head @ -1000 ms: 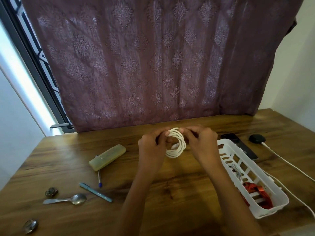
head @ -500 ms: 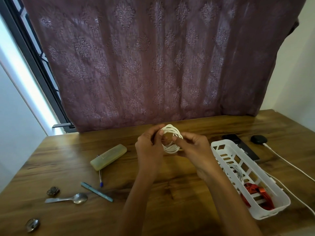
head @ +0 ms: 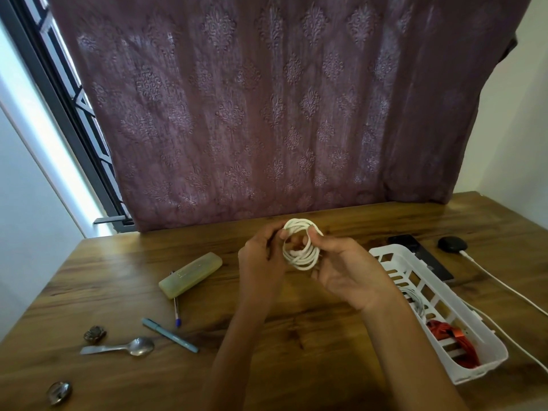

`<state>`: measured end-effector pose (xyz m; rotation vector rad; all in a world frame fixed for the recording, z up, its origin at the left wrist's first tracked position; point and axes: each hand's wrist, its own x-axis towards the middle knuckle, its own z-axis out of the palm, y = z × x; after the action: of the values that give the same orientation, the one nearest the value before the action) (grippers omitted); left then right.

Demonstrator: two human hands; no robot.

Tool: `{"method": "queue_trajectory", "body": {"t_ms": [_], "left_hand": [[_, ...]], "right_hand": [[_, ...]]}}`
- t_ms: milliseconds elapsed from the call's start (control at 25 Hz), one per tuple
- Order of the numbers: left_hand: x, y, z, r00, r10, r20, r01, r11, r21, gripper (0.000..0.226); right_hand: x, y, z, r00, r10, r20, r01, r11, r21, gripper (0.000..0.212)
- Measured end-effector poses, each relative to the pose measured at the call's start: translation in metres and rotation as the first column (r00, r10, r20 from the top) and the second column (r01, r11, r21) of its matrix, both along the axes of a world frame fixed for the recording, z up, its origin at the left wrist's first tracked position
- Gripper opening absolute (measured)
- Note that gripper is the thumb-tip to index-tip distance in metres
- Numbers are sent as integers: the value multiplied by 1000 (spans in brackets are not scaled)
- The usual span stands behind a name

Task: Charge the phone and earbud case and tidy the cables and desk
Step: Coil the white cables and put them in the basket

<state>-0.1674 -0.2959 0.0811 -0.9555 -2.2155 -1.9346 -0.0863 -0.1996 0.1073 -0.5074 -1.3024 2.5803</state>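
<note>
Wooden desk [head: 296,336] sitting under a purple curtain [head: 267,114]. Both hands are holding a coiled white cable [head: 299,253] just above the middle of the desk. The left hand [head: 261,262] is pinching the coil's left side, fingers curled round the loops. The right hand [head: 347,271] is gripping the right side, thumb over the strands. Whether a loose end is passing through the middle is hard to tell.

Likely step: securing the coil. Doing it well is going to mean:
- pinching the loops tight while wrapping the tail
- lowering the coil into the white basket [head: 385,250] just to the right, beside the orange cable [head: 453,342]

Phone [head: 421,256] and earbud case [head: 452,244] are lying behind the basket, with a white lead [head: 504,286] reaching the case
</note>
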Motion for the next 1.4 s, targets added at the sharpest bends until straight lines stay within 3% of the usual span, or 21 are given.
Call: {"method": "queue_trajectory", "body": {"t_ms": [80,120,240,320,360,440,480,520,680,920,1000,1200,1400], "left_hand": [[1,1,-1,999,-8,33,9,1000,-18,20],[1,2,-2,998,-5,55,6,1000,-14,20],[0,4,-5,995,52,88,-52,999,6,20],[0,6,-8,989,124,85,-125,992,6,20],[1,7,-10,983,164,79,-164,986,5,20],[0,9,-10,972,223,74,-225,974,11,20],[-1,9,-10,969,236,73,-237,971,12,21],[-2,8,-9,967,243,70,-244,970,8,21],[1,7,-10,964,254,73,-255,967,2,21],[1,5,-12,977,196,82,-198,980,12,21],[1,3,-12,986,161,40,-161,987,8,22],[-3,3,-13,978,117,-174,-123,992,-22,28],[-2,8,-12,975,76,-211,-77,997,1,30]], "right_hand": [[-2,1,0,1000,16,-21,-19,988,-152,30],[-3,2,-1,1000,15,-14,-17,991,-135,28],[-4,-1,-2,1000,-15,27,13,997,75,37],[-5,-7,-4,987,-142,71,117,954,277,38],[-7,-10,-7,960,-270,71,217,883,417,35],[-7,-15,-13,844,-534,-47,418,601,681,24],[-6,-17,-15,810,-574,-117,456,492,742,18],[-6,-18,-15,815,-561,-147,450,452,770,14],[-4,-22,-14,868,-491,-69,339,487,805,14],[-10,-16,-17,908,-418,36,221,548,806,31],[-8,-11,-16,928,-368,55,172,556,814,32],[-1,4,-13,971,-224,87,91,679,729,28],[4,12,-15,977,-198,84,94,746,660,24]]}}
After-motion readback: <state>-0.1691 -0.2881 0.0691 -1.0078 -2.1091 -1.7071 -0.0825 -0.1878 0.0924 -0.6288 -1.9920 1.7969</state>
